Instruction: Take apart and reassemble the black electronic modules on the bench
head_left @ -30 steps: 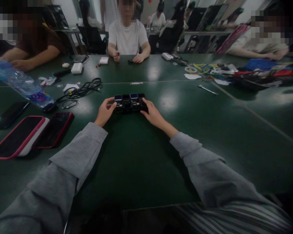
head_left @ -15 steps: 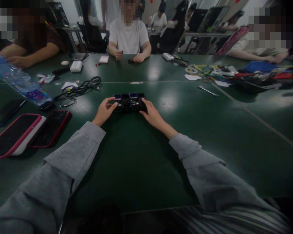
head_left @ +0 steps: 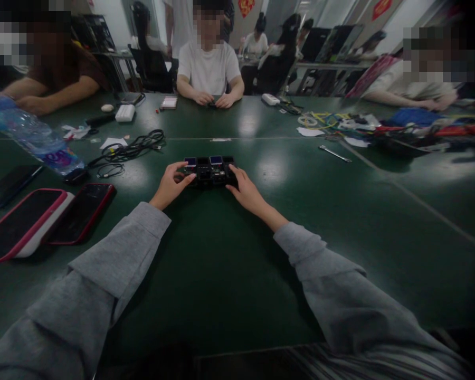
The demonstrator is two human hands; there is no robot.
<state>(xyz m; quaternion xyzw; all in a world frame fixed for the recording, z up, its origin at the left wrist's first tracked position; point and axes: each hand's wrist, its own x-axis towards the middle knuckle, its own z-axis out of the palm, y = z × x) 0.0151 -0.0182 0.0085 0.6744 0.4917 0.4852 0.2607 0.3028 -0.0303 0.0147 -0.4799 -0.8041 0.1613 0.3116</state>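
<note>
A black electronic device with two small screens and exposed circuit boards [head_left: 210,171] rests on the green table [head_left: 221,253] in front of me. My left hand [head_left: 171,184] grips its left end, thumb at the front and fingers at the back. At the right end, my right hand [head_left: 243,189] holds it the same way. Both hands are closed around the device's sides, and parts of its ends are hidden behind the fingers. The exact kind of device is too small to make out.
Left of me lie a red-edged phone [head_left: 83,214], a pink-rimmed device [head_left: 24,219], a plastic bottle [head_left: 43,140] and black cables [head_left: 136,145]. A wrench [head_left: 335,153] and a tangle of wires [head_left: 340,120] are to the right. Across the table sits a person in white [head_left: 209,68].
The view has tilted slightly up. My left thumb has shifted a little to the right along the device. The person opposite has brought both hands together.
</note>
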